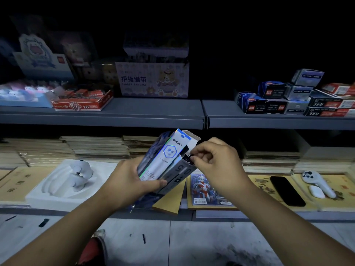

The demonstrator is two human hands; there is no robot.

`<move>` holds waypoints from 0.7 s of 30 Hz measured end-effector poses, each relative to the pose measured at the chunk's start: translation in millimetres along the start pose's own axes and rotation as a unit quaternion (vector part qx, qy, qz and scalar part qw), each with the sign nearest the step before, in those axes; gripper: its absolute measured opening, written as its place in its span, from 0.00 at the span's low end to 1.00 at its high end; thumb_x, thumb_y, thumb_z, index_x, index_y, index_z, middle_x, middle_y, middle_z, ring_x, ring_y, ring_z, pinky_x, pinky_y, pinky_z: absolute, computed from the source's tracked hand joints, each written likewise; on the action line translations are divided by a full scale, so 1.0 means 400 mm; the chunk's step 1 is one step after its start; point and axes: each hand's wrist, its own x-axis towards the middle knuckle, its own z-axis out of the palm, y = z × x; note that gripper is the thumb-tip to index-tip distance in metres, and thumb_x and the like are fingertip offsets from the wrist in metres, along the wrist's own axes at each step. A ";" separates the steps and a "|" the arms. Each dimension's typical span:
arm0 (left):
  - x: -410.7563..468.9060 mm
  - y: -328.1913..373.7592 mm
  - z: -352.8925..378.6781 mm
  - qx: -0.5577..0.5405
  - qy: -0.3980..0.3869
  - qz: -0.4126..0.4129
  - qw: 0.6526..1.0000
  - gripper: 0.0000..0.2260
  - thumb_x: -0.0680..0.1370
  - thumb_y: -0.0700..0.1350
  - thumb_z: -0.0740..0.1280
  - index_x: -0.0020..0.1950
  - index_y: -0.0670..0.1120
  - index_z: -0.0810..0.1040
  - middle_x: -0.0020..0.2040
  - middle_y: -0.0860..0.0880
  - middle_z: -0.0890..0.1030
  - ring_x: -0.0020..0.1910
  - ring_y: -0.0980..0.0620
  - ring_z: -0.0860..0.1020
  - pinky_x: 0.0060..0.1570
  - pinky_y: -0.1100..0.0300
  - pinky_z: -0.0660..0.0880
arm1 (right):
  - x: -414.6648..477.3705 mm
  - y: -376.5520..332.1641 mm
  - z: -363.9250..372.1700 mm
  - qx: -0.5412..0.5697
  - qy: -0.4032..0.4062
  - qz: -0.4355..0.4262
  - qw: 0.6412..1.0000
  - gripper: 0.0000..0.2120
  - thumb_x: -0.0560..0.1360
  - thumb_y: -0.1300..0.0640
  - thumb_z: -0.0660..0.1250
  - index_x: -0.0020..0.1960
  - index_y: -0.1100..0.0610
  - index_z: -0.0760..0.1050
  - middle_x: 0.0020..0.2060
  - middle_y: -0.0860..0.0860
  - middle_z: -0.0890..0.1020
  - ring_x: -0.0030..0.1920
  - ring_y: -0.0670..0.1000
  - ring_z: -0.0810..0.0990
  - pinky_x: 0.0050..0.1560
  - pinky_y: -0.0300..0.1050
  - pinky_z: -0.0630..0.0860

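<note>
My left hand point(126, 179) grips a white and blue pen box point(167, 160) from below, tilted with its opened top flap toward the upper right. My right hand point(215, 162) pinches a small dark thing point(190, 157) at the box's open end, thumb and forefinger together. What lies inside the box is hidden. Both hands are in front of the lower shelf, above its front edge.
The lower shelf holds a white foam tray point(63, 181), stacked notebooks point(99, 148), a picture card point(203, 189), a black phone point(286, 191) and a white handheld device point(318, 183). The upper shelf point(153, 112) carries a finger bandage box point(153, 79), a red 2B box point(82, 102) and stacked pen boxes point(284, 98).
</note>
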 end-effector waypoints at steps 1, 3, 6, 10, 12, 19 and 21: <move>-0.001 0.002 0.001 0.005 -0.003 0.004 1.000 0.12 0.67 0.49 0.82 0.41 0.54 0.80 0.34 0.60 0.83 0.30 0.62 0.78 0.30 0.69 0.72 | 0.000 0.000 0.001 -0.005 -0.006 0.016 1.000 0.07 0.74 0.65 0.74 0.46 0.54 0.84 0.42 0.49 0.78 0.36 0.44 0.75 0.41 0.32 0.74; -0.004 0.004 0.002 0.009 -0.007 0.008 1.000 0.12 0.67 0.49 0.82 0.41 0.55 0.79 0.31 0.62 0.81 0.27 0.64 0.77 0.28 0.69 0.70 | 0.000 -0.003 -0.002 -0.003 -0.013 0.051 0.999 0.07 0.75 0.65 0.74 0.44 0.53 0.83 0.41 0.50 0.78 0.34 0.43 0.75 0.40 0.36 0.77; -0.005 0.008 0.002 0.011 -0.004 0.014 1.000 0.12 0.67 0.49 0.82 0.40 0.55 0.78 0.31 0.62 0.81 0.27 0.63 0.77 0.28 0.69 0.70 | -0.001 -0.005 -0.009 0.036 -0.018 0.110 0.993 0.10 0.75 0.64 0.74 0.43 0.50 0.80 0.39 0.52 0.80 0.32 0.46 0.75 0.38 0.43 0.79; -0.013 0.016 0.005 0.018 -0.004 0.036 0.999 0.14 0.68 0.48 0.81 0.35 0.58 0.76 0.30 0.65 0.79 0.29 0.64 0.76 0.29 0.71 0.69 | -0.006 -0.009 -0.013 0.003 -0.012 0.134 0.991 0.09 0.72 0.58 0.77 0.44 0.51 0.77 0.43 0.50 0.78 0.39 0.46 0.76 0.40 0.38 0.73; -0.014 0.020 0.004 0.026 -0.003 0.052 0.998 0.15 0.67 0.49 0.81 0.37 0.65 0.77 0.33 0.67 0.80 0.34 0.64 0.78 0.32 0.71 0.70 | -0.006 -0.012 -0.017 -0.003 -0.013 0.176 0.984 0.14 0.70 0.55 0.79 0.50 0.51 0.75 0.48 0.51 0.78 0.44 0.49 0.79 0.42 0.42 0.75; -0.015 0.006 0.017 0.047 -0.015 0.090 0.995 0.13 0.68 0.53 0.81 0.46 0.60 0.79 0.38 0.61 0.82 0.38 0.58 0.79 0.33 0.69 0.71 | -0.019 -0.034 -0.030 0.196 -0.171 0.316 0.912 0.10 0.80 0.67 0.65 0.60 0.61 0.77 0.50 0.62 0.85 0.35 0.56 0.87 0.29 0.44 0.81; -0.015 0.005 0.024 0.070 -0.021 0.105 0.992 0.14 0.68 0.57 0.79 0.49 0.61 0.78 0.37 0.61 0.81 0.36 0.58 0.78 0.34 0.65 0.71 | -0.020 -0.034 -0.025 0.174 -0.155 0.316 0.920 0.10 0.80 0.68 0.64 0.60 0.62 0.77 0.46 0.63 0.86 0.33 0.56 0.86 0.29 0.44 0.81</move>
